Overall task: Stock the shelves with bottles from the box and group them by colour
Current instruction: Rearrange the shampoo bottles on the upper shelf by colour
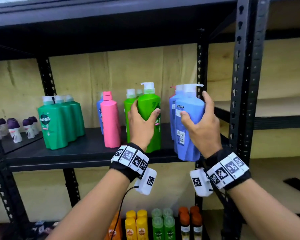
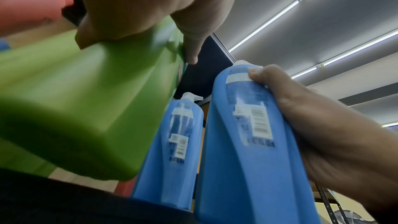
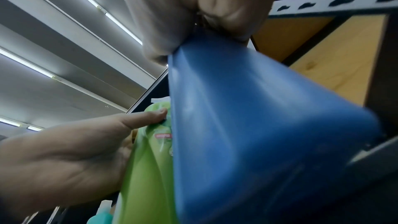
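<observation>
My left hand (image 1: pixel 142 116) grips a light green pump bottle (image 1: pixel 150 108) upright at the front of the black shelf (image 1: pixel 76 151), in front of more light green bottles (image 1: pixel 129 110). My right hand (image 1: pixel 197 118) grips a blue pump bottle (image 1: pixel 189 132) near the shelf's right front edge, before other blue bottles (image 1: pixel 171 108). The left wrist view shows the green bottle (image 2: pixel 86 108) in my left hand (image 2: pixel 150 6) and the blue bottle (image 2: pixel 247 142) beside it. The right wrist view shows the blue bottle (image 3: pixel 247 125) held from above by my right hand (image 3: pixel 193 14).
Dark green bottles (image 1: pixel 61 122) stand at the shelf's left, a pink bottle (image 1: pixel 110 120) with a blue one behind it in the middle. Small purple-capped bottles (image 1: pixel 16 127) sit far left. Yellow, green and orange bottles (image 1: pixel 163 224) fill the lower shelf. A black upright post (image 1: pixel 244 84) stands right.
</observation>
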